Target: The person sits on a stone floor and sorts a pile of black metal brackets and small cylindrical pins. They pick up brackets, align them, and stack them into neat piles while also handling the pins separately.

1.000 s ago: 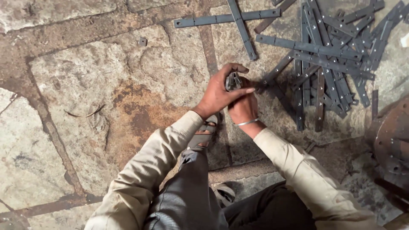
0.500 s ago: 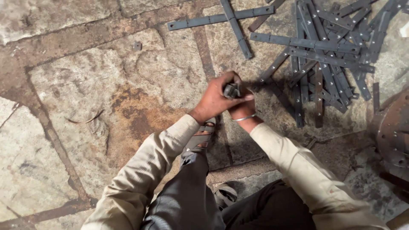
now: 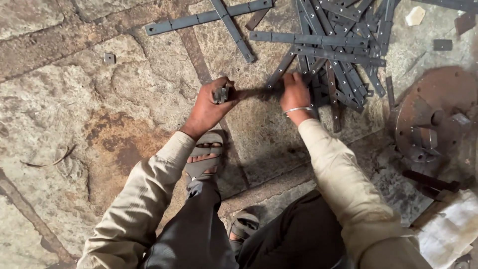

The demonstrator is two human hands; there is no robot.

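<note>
My left hand [image 3: 208,105] is closed around a small dark metal part [image 3: 221,93] held just above the stone floor. My right hand [image 3: 295,92], with a metal bangle on the wrist, reaches into the near edge of a pile of flat grey metal strips [image 3: 338,45] and grips one strip [image 3: 279,74] that points back toward my left hand. The two hands are about a hand's width apart. Both sleeves are beige.
Two long crossed strips [image 3: 219,17] lie beyond my left hand. A rusty round metal plate [image 3: 433,119] with raised fittings sits at the right. A small square plate [image 3: 108,58] lies at the upper left. My sandalled foot [image 3: 203,155] rests below my left hand on the stone floor [image 3: 89,129].
My hands, which were together on the small part, have separated: the right hand has moved right to the strip pile while the left keeps the part.
</note>
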